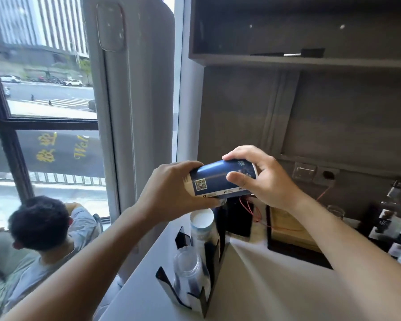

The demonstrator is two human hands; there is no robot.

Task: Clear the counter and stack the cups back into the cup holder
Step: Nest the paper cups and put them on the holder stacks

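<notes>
Both my hands hold a blue paper cup (214,179) sideways in the air above the counter. My left hand (171,188) grips its base end, where a QR code shows. My right hand (262,177) grips its white rim end. Directly below stands the black cup holder (206,295) at the counter's left edge. In its far slot sits a stack of white paper cups (202,224), mouth up. Its near slot holds clear plastic cups (190,272).
A white counter (276,286) runs to the right, with a black-framed tray (292,237), a black box with red wires (239,216) and bottles (389,218) at the far right. A person (39,230) sits below left by the window. A grey shelf (299,61) hangs overhead.
</notes>
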